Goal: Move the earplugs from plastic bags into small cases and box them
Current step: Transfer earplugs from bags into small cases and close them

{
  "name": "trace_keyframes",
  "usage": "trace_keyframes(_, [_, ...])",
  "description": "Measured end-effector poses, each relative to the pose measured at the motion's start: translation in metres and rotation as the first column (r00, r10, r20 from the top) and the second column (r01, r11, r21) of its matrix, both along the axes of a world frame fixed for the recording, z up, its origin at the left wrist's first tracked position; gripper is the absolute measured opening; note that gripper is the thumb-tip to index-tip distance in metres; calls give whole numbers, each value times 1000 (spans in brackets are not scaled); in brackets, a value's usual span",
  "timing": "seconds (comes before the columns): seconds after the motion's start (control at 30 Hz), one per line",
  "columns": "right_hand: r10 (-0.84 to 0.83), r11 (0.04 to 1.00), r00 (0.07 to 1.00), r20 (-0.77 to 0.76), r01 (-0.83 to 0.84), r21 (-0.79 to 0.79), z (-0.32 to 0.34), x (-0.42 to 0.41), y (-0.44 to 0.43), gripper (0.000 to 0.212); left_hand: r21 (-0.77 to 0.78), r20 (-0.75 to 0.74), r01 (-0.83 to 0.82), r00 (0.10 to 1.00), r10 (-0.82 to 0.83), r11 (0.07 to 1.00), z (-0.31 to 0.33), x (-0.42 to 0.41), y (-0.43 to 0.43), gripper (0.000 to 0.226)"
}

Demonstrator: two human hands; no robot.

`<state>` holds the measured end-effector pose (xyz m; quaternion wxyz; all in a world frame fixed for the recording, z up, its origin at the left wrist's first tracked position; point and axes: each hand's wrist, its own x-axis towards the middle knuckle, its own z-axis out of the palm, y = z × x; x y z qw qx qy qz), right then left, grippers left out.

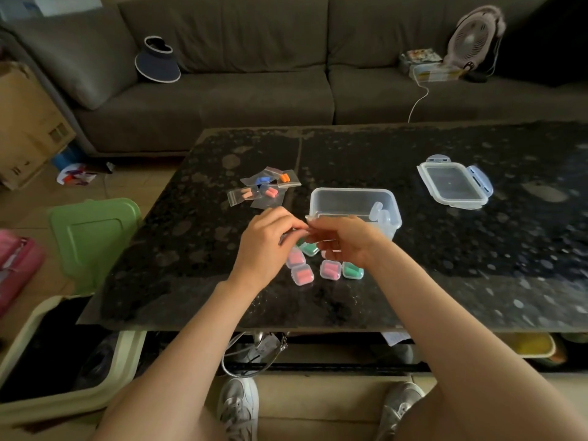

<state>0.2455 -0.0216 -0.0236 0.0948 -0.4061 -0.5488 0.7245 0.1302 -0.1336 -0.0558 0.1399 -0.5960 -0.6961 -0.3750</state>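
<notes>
Both hands meet just in front of the clear plastic box (pixel 350 198), at its near left corner. Our left hand (pixel 265 249) and our right hand (pixel 345 246) have their fingers curled in, and together they pinch a small clear item (pixel 300 240) between the fingertips. A bit of green shows inside it, but it is too blurred for us to say whether it is a bag or a case.

Directly under the hands, still in front of the box, five filled small cases (pixel 331 269) lie close together on the dark speckled worktop (pixel 413 281). We see three with pink earplugs and two with green; one green case (pixel 352 270) sits just below our right wrist.

Left of the box and a little beyond it, several plastic bags (pixel 270 190) lie in a loose overlapping pile, holding blue, orange and pink earplugs. Inside the box, against its right wall, we see a few empty clear cases (pixel 380 215). To the right of the box, well apart from it, the box's lid (pixel 453 183) lies flat with its clips turned out.
</notes>
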Motion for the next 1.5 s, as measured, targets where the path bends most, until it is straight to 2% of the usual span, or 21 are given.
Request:
trace_keyframes(0.07, [13,992,999,47,-19,127,1,-1,-1,26,8,81,-36,996,35,999,0,1,0,7])
trace_keyframes(0.13, [0,948,999,35,-11,319,1,-2,-1,32,8,232,-102,968,97,995,0,1,1,6])
trace_keyframes(0.23, [123,833,989,-79,-60,550,2,-1,0,25,-78,450,-197,868,210,977,3,-1,2,9])
trace_keyframes(0.3, [205,759,976,-71,-113,641,0,-2,-1,18,-160,533,-196,808,252,967,6,-1,1,8])
trace_keyframes(0.43, [227,672,972,-57,-114,732,-7,-7,-4,17,-265,656,-121,705,271,957,8,1,1,9])
trace_keyframes(0.6, [238,501,971,10,-132,855,-11,-11,-7,16,-323,738,-102,595,318,941,11,4,2,12])
trace_keyframes(0.87, [223,337,966,133,-204,919,-14,-8,-7,16,-400,760,-126,509,405,908,14,9,3,29])
trace_keyframes(1.03, [214,324,962,170,-234,917,-15,-8,-7,14,-403,774,-108,489,402,909,16,12,3,29])
trace_keyframes(1.23, [105,455,989,106,-143,879,-13,-5,-1,19,-264,817,0,531,224,964,22,9,-4,3])
trace_keyframes(1.43, [179,417,979,96,-164,894,-10,-6,-5,19,-378,799,-125,456,391,917,19,4,1,15])
trace_keyframes(1.5, [212,423,972,103,-186,887,-10,-6,-6,16,-383,798,-140,448,403,913,18,1,1,18])
